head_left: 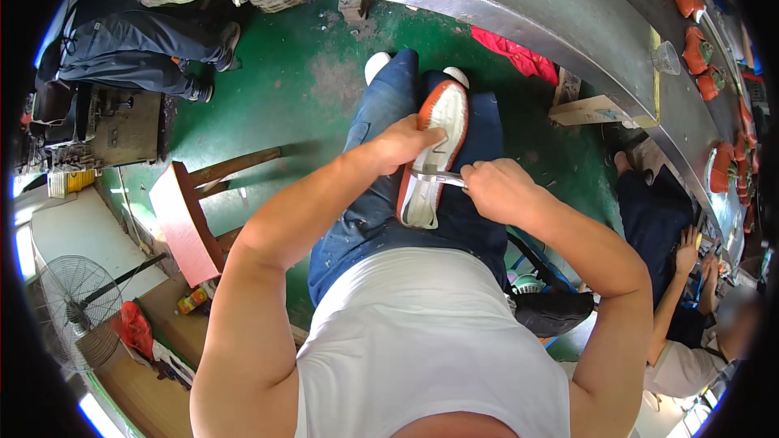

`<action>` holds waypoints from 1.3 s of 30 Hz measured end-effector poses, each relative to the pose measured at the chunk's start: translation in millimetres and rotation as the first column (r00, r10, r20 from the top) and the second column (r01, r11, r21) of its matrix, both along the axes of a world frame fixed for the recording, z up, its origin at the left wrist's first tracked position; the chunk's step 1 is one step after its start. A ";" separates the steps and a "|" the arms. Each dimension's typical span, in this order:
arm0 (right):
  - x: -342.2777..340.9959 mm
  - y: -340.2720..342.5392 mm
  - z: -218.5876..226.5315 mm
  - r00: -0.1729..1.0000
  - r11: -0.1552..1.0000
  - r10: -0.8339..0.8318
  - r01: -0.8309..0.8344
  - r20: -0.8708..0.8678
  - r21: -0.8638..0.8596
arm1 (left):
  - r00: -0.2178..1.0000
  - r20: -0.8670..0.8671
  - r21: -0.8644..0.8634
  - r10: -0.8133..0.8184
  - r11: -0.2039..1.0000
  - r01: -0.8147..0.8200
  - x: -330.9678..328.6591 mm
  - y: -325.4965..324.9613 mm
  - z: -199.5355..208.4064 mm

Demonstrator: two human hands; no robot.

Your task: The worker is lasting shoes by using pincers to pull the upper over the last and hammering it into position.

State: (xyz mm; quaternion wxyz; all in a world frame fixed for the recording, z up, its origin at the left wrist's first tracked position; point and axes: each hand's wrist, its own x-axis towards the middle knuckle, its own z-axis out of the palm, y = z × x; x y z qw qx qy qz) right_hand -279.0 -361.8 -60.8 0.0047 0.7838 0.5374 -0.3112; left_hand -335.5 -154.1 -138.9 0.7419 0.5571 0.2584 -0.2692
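An orange-edged shoe (448, 118) lies sole up across my lap, its pale underside showing and its toe pointing away from me. My left hand (403, 144) grips the shoe's left side at mid-length, with the thumb pressed on the underside. From the right, my right hand (499, 188) is closed round the handle of silver metal pliers (442, 178). Their head reaches across the shoe's middle, just below my left thumb. Whether the jaws bite on the shoe's edge cannot be made out.
A long metal-edged workbench (519, 4) curves across the front and right, with orange shoes (696, 50) and a clear cup (665, 57) on it. A wooden stool (188, 223) and a fan (77, 308) stand at left. Co-workers sit at far left and right.
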 end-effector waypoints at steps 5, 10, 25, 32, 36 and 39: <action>-2.2 -17.4 -53.0 0.949 0.902 -0.223 0.289 -0.225 0.322 | 0.973 0.205 -0.492 0.108 0.870 0.007 -30.5 22.9 -0.8; -22.4 -38.9 -27.4 0.961 0.894 -0.261 0.278 -0.096 0.352 | 0.950 0.312 -0.029 -0.017 0.999 0.027 -25.4 -0.9 -4.4; -25.4 -76.1 -24.8 0.695 0.901 -0.432 0.364 -0.574 -0.237 | 0.920 0.328 0.386 -0.213 0.920 0.076 -91.5 -42.3 -17.5; -31.3 -66.4 10.6 0.614 0.731 -0.480 0.674 -0.626 0.101 | 0.897 0.436 0.489 -0.072 0.856 -0.169 -91.2 -60.5 -36.0; -53.7 -40.5 -42.7 0.880 0.857 -0.382 0.452 -0.283 0.246 | 0.885 0.463 0.357 -0.038 0.922 -0.147 -100.9 -54.7 -57.7; -35.7 -37.8 -30.8 0.894 0.863 -0.338 0.419 -0.293 0.283 | 0.878 0.444 0.412 -0.176 0.911 -0.026 -94.5 -43.8 -55.3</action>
